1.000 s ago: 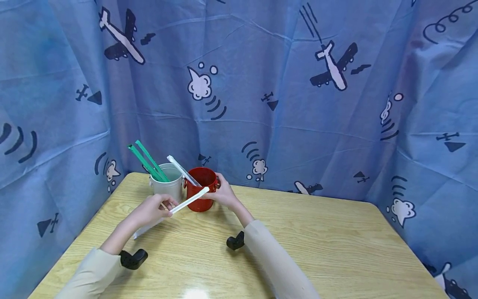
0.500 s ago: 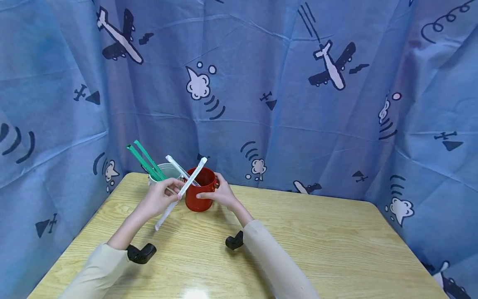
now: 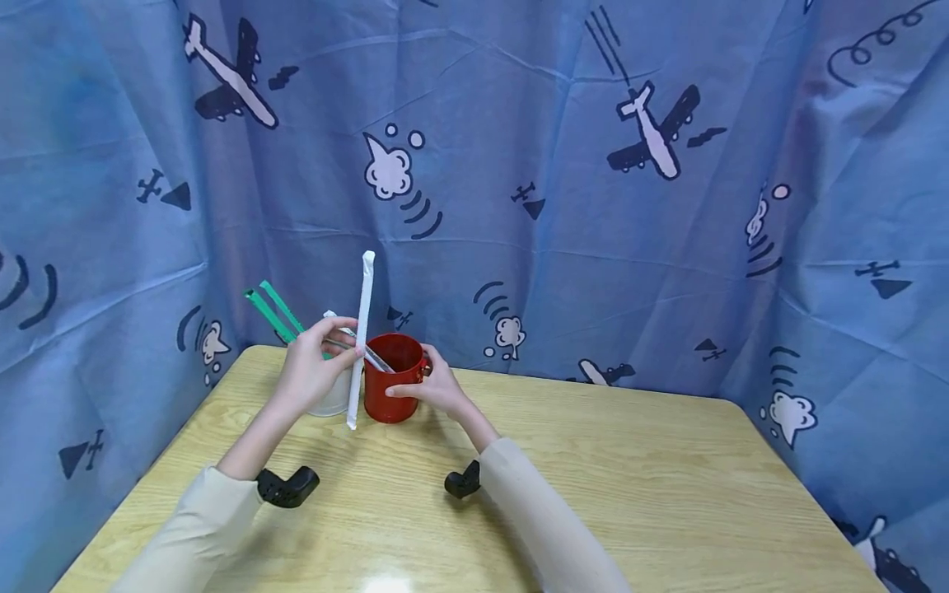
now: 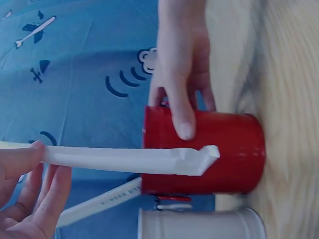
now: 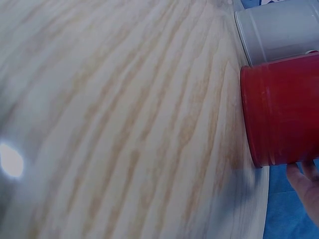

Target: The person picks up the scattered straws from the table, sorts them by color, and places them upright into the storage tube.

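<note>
My left hand (image 3: 315,366) pinches a white paper-wrapped straw (image 3: 365,305) between thumb and fingers. The straw stands nearly upright in the head view, just left of the red bucket (image 3: 387,403), and its lower end overlaps that bucket in the left wrist view. My right hand (image 3: 437,385) grips the red bucket from its right side, thumb across the front. Another white wrapped straw (image 4: 102,200) leans out of the red bucket's mouth. Behind my left hand stands a pale grey bucket (image 3: 332,402), partly hidden, with two green wrapped straws (image 3: 273,313) leaning out to the left.
Both buckets stand near the back left of the wooden table (image 3: 630,478). A blue curtain (image 3: 474,165) with airplane prints hangs behind and on both sides. Black wrist devices (image 3: 289,487) sit at each sleeve.
My left hand has moved up and to the right with the white straw, turning it from a low slant to nearly upright. My right hand stays on the red bucket.
</note>
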